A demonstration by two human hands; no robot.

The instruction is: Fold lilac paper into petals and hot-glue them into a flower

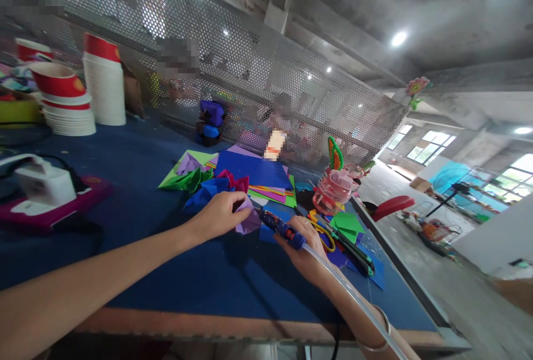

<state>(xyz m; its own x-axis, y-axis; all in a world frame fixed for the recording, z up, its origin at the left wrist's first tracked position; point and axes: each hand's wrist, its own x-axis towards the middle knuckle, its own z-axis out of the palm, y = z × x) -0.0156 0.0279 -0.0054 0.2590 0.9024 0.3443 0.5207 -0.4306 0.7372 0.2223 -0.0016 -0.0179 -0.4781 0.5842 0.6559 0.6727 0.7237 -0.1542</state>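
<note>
My left hand [220,214] pinches a light purple folded paper piece [249,221] above the blue table. In my right hand [306,246] is a dark blue glue gun [283,232], its nozzle pointing left at the purple paper. Whether the nozzle touches the paper, I cannot tell. A long clear glue stick [353,296] runs out of its back along my right forearm. Just beyond my left hand lie blue folded paper [208,193], green folded paper [187,180] and red folded paper [235,180].
Behind the hands sits a stack of coloured paper sheets [254,168]. Yellow-handled scissors [327,235], a green-black cutter knife [353,251] and a pink jar [333,190] are at right. Paper cups [104,88] and a purple power strip [91,190] stand left. A perforated metal screen [250,71] rises behind.
</note>
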